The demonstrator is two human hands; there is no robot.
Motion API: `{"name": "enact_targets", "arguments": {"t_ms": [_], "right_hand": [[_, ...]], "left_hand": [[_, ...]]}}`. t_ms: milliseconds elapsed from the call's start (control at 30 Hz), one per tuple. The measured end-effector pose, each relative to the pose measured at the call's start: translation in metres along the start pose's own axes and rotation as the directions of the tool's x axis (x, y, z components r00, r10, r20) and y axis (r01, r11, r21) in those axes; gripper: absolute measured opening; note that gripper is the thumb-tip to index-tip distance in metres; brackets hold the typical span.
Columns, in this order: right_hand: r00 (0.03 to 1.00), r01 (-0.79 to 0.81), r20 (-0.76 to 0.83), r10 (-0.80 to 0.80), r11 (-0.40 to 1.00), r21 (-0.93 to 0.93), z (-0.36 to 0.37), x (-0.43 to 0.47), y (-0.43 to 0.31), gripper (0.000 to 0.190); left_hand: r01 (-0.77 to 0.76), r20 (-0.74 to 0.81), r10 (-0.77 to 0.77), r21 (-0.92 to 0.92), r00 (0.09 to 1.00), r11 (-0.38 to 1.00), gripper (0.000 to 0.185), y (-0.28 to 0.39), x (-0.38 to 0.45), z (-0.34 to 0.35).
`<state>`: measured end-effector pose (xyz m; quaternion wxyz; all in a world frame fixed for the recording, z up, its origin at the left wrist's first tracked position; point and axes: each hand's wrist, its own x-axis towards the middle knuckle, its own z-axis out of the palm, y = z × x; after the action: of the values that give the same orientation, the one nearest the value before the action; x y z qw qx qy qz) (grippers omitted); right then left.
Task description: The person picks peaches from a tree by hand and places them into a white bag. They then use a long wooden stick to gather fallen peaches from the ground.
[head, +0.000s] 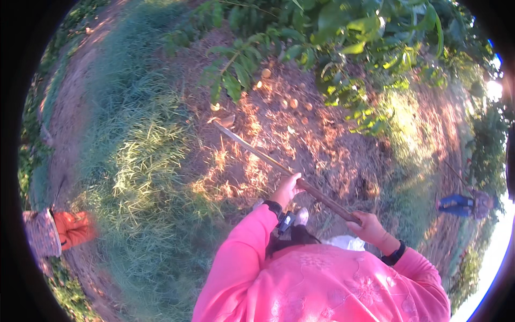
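Both of my hands grip the long wooden handle [257, 152] of a hoe, which slants from lower right to upper left. My left hand [288, 189] is closed around the middle of the handle. Nearer my body, my right hand [368, 227] holds the handle's end. The hoe's metal blade [227, 120] is at the far end, low over bare soil and dry grass; I cannot tell if it touches the ground. Just beyond the blade lies a round yellowish fruit [215, 107]. Several more fruits [293, 104] are scattered on the soil to its right.
Leafy tree branches [346, 48] hang over the far side. Tall green grass [141, 161] grows on the left. One person in orange trousers [74, 231] stands far left; another in blue trousers [456, 205] stands far right with a long pole. A white bag [346, 242] is near my legs.
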<state>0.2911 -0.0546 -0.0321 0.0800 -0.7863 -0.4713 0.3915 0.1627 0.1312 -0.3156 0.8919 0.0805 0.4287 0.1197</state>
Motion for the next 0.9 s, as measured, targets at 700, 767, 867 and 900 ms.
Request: {"name": "enact_targets", "arguments": {"t_ms": [700,767,867,900], "right_hand": [[0.939,-0.303,0.034,0.343,0.774,0.556,0.071,-0.091,0.059,0.028],[0.906,-0.398,0.188,0.380,0.610,0.685,0.067,-0.082,0.064,0.026],[0.868,-0.439,0.348,0.354,0.221,0.871,0.065,-0.101,0.081,0.026],[0.853,-0.444,0.385,0.354,0.104,0.890,0.068,-0.115,0.094,0.027]], "left_hand": [[-0.073,-0.173,0.081,0.051,0.982,0.996,0.023,-0.007,-0.015,0.040],[-0.048,-0.167,0.069,0.128,0.983,0.991,0.021,-0.015,-0.004,0.055],[0.034,-0.085,-0.014,0.242,0.996,0.970,0.019,-0.067,-0.001,0.070],[0.083,-0.056,-0.070,0.280,0.996,0.956,0.018,-0.095,-0.001,0.073]]}}
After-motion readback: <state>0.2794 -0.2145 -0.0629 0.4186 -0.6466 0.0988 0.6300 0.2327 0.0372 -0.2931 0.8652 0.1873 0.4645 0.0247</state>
